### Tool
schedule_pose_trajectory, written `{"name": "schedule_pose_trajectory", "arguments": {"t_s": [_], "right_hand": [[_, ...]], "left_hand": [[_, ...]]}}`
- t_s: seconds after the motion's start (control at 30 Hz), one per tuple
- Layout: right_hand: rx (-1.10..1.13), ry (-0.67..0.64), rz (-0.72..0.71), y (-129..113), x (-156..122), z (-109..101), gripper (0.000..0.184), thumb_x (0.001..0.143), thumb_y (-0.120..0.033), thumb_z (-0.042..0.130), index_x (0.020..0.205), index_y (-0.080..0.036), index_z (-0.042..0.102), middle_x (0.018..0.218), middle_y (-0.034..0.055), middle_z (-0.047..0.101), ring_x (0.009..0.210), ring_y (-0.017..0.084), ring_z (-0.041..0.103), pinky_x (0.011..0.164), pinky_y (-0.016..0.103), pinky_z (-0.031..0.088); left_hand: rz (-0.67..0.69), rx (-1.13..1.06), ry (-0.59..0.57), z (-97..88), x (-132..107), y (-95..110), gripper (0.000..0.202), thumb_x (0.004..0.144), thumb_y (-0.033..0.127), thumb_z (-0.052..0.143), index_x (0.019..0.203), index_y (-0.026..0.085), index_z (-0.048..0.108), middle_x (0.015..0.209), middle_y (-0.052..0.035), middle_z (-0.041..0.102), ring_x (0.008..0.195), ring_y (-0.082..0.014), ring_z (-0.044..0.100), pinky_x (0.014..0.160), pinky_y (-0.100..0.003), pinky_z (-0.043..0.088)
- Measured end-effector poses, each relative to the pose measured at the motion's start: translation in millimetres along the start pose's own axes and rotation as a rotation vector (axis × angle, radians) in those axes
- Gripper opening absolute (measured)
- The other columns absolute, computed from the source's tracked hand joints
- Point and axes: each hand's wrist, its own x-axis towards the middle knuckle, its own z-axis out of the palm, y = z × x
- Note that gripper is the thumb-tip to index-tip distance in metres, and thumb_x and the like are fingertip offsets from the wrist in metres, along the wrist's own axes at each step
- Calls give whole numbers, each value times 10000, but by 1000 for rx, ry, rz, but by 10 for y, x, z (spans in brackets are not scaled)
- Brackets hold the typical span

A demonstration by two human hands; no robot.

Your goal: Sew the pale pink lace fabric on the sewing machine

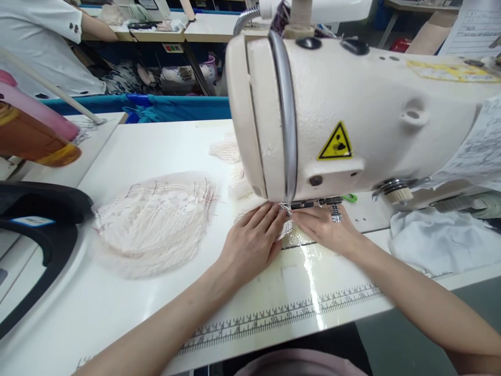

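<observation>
Beneath the head of a cream sewing machine [266, 115], a strip of white lace [287, 228] lies on the shiny needle plate. My left hand [252, 237] rests flat on the lace, just left of the needle area, its fingers stretched out together. On the other side my right hand [326, 227] reaches in by the presser foot, fingertips at the lace's right edge. The machine's parts partly cover those fingers, so their grip is hidden. More pale lace [240, 180] runs out behind the machine head. A loose pile of cream lace pieces [154, 224] lies to the left.
A black curved object [84, 209] and an amber bottle [39, 141] stand at the left. White cloth [442, 240] lies at the right. A printed ruler [274, 319] follows the table's front edge. Another person's sleeve [50, 21] shows at the upper left.
</observation>
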Motion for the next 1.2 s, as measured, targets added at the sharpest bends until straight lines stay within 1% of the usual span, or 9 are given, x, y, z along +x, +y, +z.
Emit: {"name": "schedule_pose_trajectory", "arguments": {"t_s": [0.13,0.23,0.33,0.47,0.63,0.77,0.93,1.1,1.2], "right_hand": [[94,-22,40,14,-5,20,190,916,-187,505,977,-251,674,948,-17,732,836,141,634,774,303,437],[113,-35,40,26,3,35,189,909,-184,516,967,-255,681,911,-5,728,832,143,627,764,298,435],[67,-26,-20,33,19,31,179,892,-143,531,932,-226,684,898,-8,730,780,135,620,709,294,421],[41,-11,-120,22,6,36,208,882,-82,523,936,-205,681,986,-4,727,831,127,620,667,281,414],[73,-61,-132,-60,-30,86,276,884,-35,487,997,-219,660,1010,5,722,956,127,611,798,270,465],[33,42,-164,-140,12,116,214,889,-50,497,937,-192,649,934,-13,734,925,113,626,841,266,489],[71,93,-192,-160,57,146,193,867,-29,523,872,-172,652,881,-23,739,855,104,647,825,252,516],[106,62,-151,-158,29,162,219,883,-38,509,948,-173,669,941,-11,748,909,118,661,838,267,524],[113,24,-129,-164,21,162,255,899,-46,486,959,-204,678,985,-20,748,929,114,663,844,268,522]], "left_hand": [[1,2,-18,-17,11,6,389,923,230,484,1279,97,570,1311,-128,588,1218,-293,557,998,-445,500],[84,25,13,-9,4,3,359,942,203,477,1272,100,572,1294,-110,601,1204,-266,571,1016,-430,495],[158,25,39,6,-16,-11,346,953,167,456,1264,67,567,1281,-116,605,1185,-241,586,1011,-400,508],[155,-9,18,-8,-40,-54,359,963,162,406,1264,40,560,1282,-140,592,1184,-241,584,1012,-402,514],[169,-59,-45,-45,-52,-148,364,966,182,398,1272,68,560,1306,-122,574,1216,-239,556,1059,-427,475],[198,-50,-43,-38,-49,-202,357,960,170,402,1244,48,580,1297,-142,581,1209,-255,563,1060,-442,472],[201,-14,-15,-28,-36,-227,365,951,139,390,1249,44,578,1273,-148,604,1164,-259,601,1028,-448,496],[167,25,-19,-36,-20,-229,373,933,102,364,1211,77,612,1236,-132,635,1059,-236,661,867,-384,572],[155,29,-11,-30,-15,-222,376,933,100,355,1201,75,618,1218,-139,646,1035,-236,669,835,-374,570]]}}
